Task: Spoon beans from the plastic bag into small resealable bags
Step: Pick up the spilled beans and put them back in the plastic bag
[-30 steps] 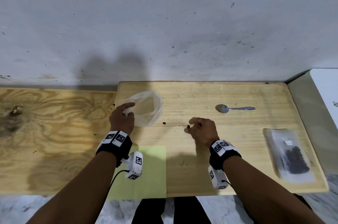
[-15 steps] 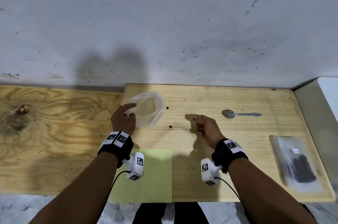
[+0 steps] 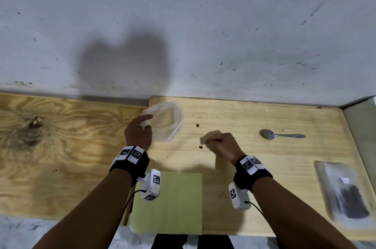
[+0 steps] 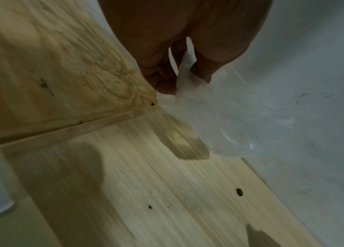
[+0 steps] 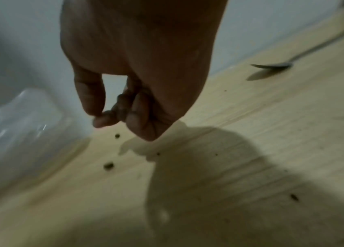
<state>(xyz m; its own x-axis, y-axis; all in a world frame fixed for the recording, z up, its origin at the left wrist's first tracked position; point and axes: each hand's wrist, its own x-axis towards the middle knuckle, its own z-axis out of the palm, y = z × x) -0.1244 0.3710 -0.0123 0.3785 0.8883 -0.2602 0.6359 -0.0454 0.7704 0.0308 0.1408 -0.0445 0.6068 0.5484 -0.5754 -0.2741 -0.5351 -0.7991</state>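
Observation:
A clear plastic bag lies open and nearly empty at the back left of the light wooden board. My left hand pinches its crumpled near edge; in the left wrist view the film runs out from between the thumb and fingers of that hand. My right hand hovers just above the board to the bag's right, fingers curled, thumb tip against forefinger tip. Whether anything sits in that pinch is hidden. Two loose beans lie beside it. A metal spoon rests farther right.
A small resealable bag holding dark beans lies flat at the board's right edge. A pale green sheet covers the near edge between my forearms. Darker plywood adjoins on the left, and a grey wall stands close behind.
My right hand lifted its fingertips off the board and drew them together in a pinch, shifting slightly toward the bag. The left hand kept its hold on the bag.

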